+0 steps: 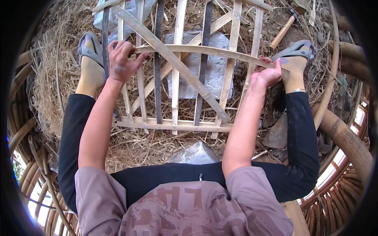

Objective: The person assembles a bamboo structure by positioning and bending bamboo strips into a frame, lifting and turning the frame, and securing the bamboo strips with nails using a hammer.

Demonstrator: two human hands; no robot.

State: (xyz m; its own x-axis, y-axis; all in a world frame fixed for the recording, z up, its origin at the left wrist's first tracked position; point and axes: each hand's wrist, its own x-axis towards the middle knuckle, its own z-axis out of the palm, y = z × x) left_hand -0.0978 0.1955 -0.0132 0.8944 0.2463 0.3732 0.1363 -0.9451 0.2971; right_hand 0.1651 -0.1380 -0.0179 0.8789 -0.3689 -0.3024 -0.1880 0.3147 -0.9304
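A curved bamboo strip (204,49) lies crosswise over a lattice frame of split bamboo slats (176,90). At the strip's left end, my left hand (123,63) is closed, its curled fingers by the outer slats and its thumb stretched beneath the strip. My right hand (267,74) grips the strip near its right end, palm up, partly hiding it. Two diagonal slats cross under the strip, and a double bottom rail (169,125) joins the lower ends of the uprights. Some uprights are dark, others pale.
A hammer (284,31) with a wooden handle lies at the upper right. Beneath the frame is a pale stone block (185,84); another wrapped-looking block (196,152) sits near my lap. Shavings cover the ground, a plastic bag (112,19) lies upper left, and bamboo poles (342,137) stand right.
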